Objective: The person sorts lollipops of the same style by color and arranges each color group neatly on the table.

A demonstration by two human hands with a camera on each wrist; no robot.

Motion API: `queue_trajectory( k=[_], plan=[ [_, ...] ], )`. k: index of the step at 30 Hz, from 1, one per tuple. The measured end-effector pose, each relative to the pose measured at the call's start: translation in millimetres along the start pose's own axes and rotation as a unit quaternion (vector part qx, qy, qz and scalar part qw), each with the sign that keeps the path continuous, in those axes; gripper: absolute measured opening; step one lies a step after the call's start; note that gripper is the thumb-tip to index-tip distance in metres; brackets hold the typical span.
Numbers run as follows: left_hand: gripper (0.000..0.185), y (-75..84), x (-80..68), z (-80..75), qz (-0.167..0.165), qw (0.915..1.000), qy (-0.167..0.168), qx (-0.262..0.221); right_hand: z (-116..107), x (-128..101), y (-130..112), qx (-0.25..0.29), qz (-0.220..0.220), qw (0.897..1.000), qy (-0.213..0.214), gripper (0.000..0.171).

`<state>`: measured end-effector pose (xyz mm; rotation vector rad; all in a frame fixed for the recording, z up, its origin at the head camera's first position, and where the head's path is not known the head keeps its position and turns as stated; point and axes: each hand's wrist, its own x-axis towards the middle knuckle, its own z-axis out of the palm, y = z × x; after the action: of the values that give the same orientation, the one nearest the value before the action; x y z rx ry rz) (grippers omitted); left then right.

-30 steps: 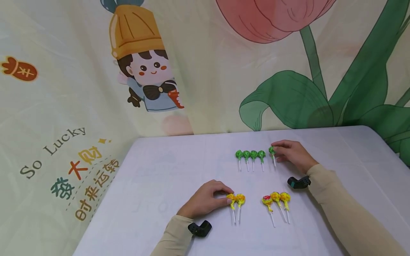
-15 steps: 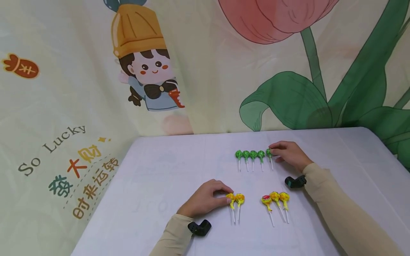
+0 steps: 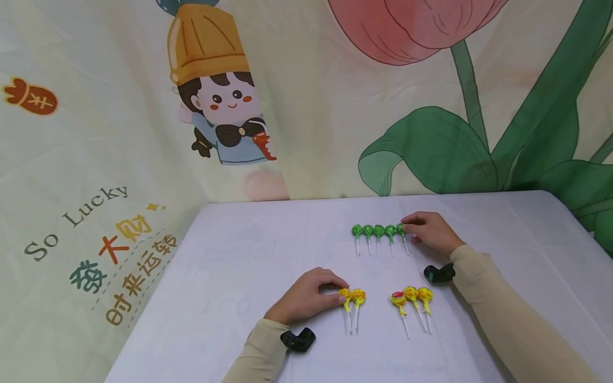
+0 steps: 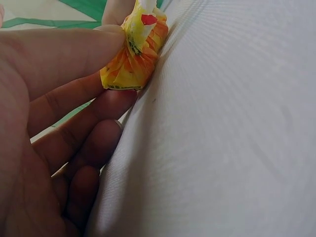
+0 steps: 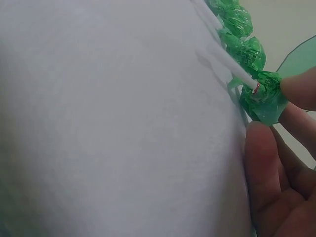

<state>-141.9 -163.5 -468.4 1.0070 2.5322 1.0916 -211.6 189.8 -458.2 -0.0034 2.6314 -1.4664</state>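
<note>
The left hand [image 3: 308, 295] pinches a yellow lollipop [image 4: 133, 66] between thumb and fingers. The right hand [image 3: 432, 233], its sleeved arm [image 3: 510, 306] stretched farther forward, pinches the rightmost green lollipop [image 5: 268, 98].

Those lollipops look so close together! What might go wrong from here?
The right hand pinches the end green lollipop close beside the other green lollipops; a small extra push could knock that tidy row askew. The left hand holds a yellow lollipop right next to a second yellow one, so moving it might nudge or roll its neighbour.
</note>
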Motion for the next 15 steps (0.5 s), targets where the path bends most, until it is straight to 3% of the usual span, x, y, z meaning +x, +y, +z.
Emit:
queue_trajectory(
  k=[15],
  plan=[
    [0.023, -0.6, 0.4, 0.4, -0.006, 1.0, -0.001, 0.002, -1.0, -4.5, 2.9, 0.0, 0.001, 1.0, 0.007, 0.037]
  ],
)
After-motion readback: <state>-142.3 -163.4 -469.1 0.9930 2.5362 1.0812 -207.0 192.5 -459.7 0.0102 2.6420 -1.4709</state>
